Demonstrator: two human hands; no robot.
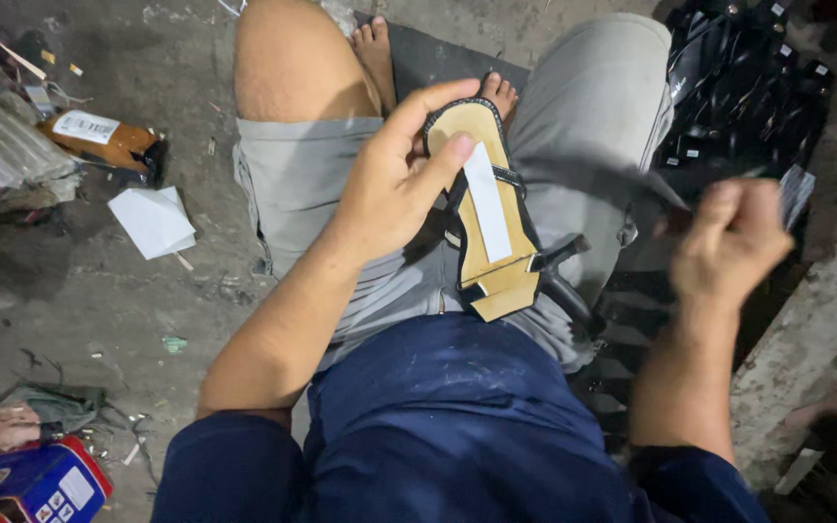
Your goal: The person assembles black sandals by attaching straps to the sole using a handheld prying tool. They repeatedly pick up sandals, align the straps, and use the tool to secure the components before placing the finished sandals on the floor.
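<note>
Left hand [394, 179] grips the tan sandal sole [486, 208], thumb pressing its white strip [488, 203]. Right hand [733, 237] is fisted, blurry, maybe pinching something. Looks mid-assembly; strap alignment matters next.

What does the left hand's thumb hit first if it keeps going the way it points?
Probably nothing new: the left hand already has its thumb tip on the white strip on the tan sandal sole; further on lies the black strap edge. Depth unclear.

Brown white-labelled bottle [108, 143] upper left; blue-red box [31, 484] bottom-left corner.
</note>
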